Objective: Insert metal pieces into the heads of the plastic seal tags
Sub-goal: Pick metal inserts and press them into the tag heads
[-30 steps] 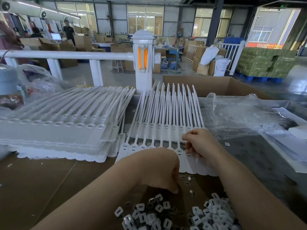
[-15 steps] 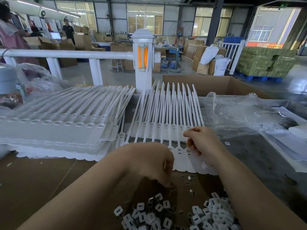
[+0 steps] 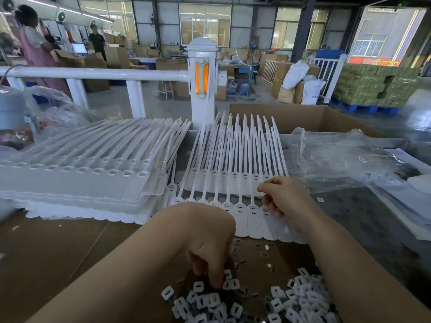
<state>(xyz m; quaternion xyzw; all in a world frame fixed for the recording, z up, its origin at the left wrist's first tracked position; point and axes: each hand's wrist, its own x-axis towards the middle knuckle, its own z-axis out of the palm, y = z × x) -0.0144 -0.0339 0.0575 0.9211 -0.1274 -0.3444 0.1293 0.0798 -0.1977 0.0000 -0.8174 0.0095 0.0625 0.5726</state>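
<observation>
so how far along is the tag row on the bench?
Done: cannot tell; heads too small. In hand: right hand works at the row of white plastic seal tags; left hand digs in the pile of small white clips. Left: large white tag stack waits.

Fanned row of seal tags [image 3: 235,183] at centre of the counter [image 3: 58,248], stacked tags [image 3: 77,180] to its left, plastic bag [image 3: 345,159] to its right, loose pieces [image 3: 256,301] before it, cardboard box [image 3: 310,120] behind it
</observation>
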